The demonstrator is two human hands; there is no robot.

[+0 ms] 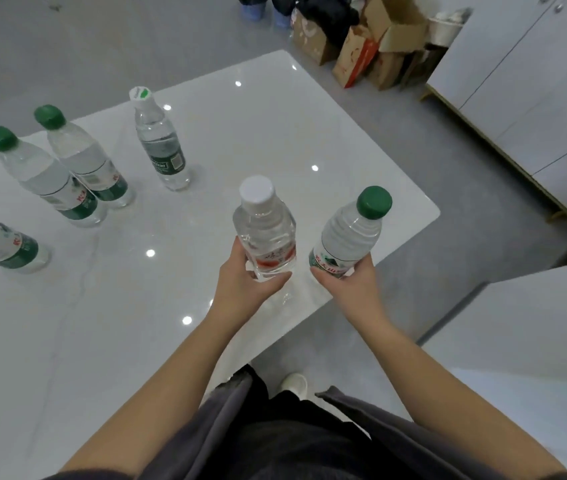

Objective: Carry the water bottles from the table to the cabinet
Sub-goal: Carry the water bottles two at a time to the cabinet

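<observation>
Over the near right corner of the glossy white surface (275,133), two bottles are in hand. Beyond that surface's right edge, across a strip of grey floor, stands the tall white cabinet (531,98), its doors closed. Past the far corner sit brown cardboard boxes (372,46). Four clear plastic water bottles (77,157) stand upright on the left half of the surface, well apart from the hands.

At the near right corner the left hand (244,282) wraps the lower body of a clear plastic bottle with a white cap and red label (264,233). The right hand (351,289), at the surface's right edge, cups the base of a clear plastic bottle with a green cap and green label (351,237).

Both grips sit low, so the top-heavy bottles could tip outward or slide through the fingers during the walk. With both hands full and the doors closed, opening the cabinet would likely mean juggling a bottle, which invites a drop.

Fingers on the far side of each bottle are hidden. Whether the white-capped bottle is lifted clear of the surface or touching it cannot be told. The leftmost bottle (1,244) is cut off by the frame, its cap unseen.
</observation>
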